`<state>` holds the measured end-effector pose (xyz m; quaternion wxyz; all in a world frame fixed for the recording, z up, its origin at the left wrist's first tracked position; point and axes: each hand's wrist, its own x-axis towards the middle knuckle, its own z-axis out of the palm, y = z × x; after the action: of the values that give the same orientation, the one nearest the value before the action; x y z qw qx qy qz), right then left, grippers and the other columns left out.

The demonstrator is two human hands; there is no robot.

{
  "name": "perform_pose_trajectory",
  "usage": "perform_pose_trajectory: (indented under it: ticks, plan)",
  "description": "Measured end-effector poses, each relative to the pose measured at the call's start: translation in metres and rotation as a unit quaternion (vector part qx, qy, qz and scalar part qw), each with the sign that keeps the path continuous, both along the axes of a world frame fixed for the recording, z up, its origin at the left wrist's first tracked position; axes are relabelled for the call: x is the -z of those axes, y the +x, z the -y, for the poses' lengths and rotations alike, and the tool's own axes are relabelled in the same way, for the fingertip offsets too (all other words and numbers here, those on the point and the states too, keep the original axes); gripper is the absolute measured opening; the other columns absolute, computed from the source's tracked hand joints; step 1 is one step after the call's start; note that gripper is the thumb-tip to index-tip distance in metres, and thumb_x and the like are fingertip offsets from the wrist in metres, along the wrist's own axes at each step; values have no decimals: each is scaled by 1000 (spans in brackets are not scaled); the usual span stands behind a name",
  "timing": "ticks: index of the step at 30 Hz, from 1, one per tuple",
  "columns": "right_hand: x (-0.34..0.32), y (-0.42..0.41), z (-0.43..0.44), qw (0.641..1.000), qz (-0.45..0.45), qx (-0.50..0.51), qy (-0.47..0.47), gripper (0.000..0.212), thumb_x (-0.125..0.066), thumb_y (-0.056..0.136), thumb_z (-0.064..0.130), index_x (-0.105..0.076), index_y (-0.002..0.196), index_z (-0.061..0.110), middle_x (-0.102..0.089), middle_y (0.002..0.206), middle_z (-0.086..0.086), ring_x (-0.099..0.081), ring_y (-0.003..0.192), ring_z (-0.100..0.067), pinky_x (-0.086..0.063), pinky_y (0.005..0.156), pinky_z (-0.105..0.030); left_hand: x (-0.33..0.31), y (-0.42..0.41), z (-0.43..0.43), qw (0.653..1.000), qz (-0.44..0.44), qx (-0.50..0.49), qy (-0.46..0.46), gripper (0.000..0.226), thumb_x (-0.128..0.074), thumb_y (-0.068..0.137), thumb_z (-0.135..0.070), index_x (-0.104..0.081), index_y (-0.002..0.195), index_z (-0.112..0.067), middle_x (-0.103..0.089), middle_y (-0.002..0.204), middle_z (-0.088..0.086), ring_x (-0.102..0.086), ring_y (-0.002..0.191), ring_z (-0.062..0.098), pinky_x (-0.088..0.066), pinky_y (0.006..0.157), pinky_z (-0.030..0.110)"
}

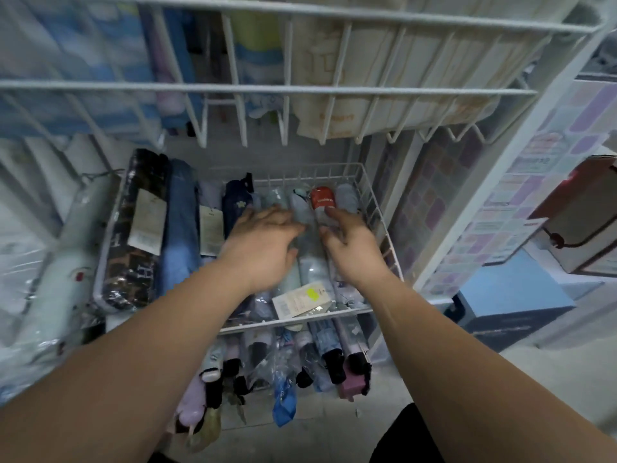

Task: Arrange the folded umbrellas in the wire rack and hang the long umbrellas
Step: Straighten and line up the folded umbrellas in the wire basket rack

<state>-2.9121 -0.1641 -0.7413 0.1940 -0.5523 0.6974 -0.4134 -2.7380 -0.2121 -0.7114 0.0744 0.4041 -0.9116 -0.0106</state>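
White wire rack basket [253, 325]: left hand [263, 243] curls fingers over a pale grey plastic-wrapped folded umbrella [312, 269]; right hand [352, 252], fingers bent, touches it, grip unclear.

A white wire rack [364, 91] stands in tiers. Its middle wire basket [374, 208] is packed with pale grey and green folded umbrellas [314, 269] lying side by side, one bearing a red-orange label [322, 198]. A white paper tag with a yellow sticker [300, 297] rests at the front rail. Left of these lie a navy umbrella [235, 202], a blue fabric umbrella [178, 228] and a black patterned folded umbrella [133, 235] in clear wrap. On the tier below, more wrapped folded umbrellas [330, 355] lie with handles forward.
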Motion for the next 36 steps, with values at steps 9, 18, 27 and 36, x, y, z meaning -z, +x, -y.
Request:
perform_pose_trajectory:
  ticks: [9,18,27,36]
  plan:
    - [-25,109,23,987,122,-101,-20,36,-69,93,25,-67,128,14,-67,108,1,-63,95,-12,-41,76,-2,-43,113,-23,957,-27,-232,-172,44,-68,76,-32,-68,118,-20,-64,121,15,-56,113,41,-48,93,53]
    - [-34,170,39,977,26,-200,74,69,-74,87,37,-46,148,23,-54,146,-4,-53,131,-21,-40,103,-20,-34,158,-39,936,-180,-294,75,75,-69,88,-44,-31,153,-40,-68,110,7,-64,103,29,-52,87,35]
    - [-33,179,38,981,-35,-171,81,70,-70,84,36,-41,148,29,-61,133,-12,-60,116,-31,-51,91,-30,-13,159,-34,918,-253,-294,86,77,-68,88,-28,-29,153,-43,-64,115,9,-64,102,25,-53,91,39]
    - [-45,171,43,970,155,-149,111,90,-82,71,16,-39,149,28,-60,135,0,-65,109,-22,-59,90,-37,-20,155,-46,879,-366,-275,133,67,-66,93,-13,-42,149,-41,-66,113,-2,-66,91,4,-44,65,10]
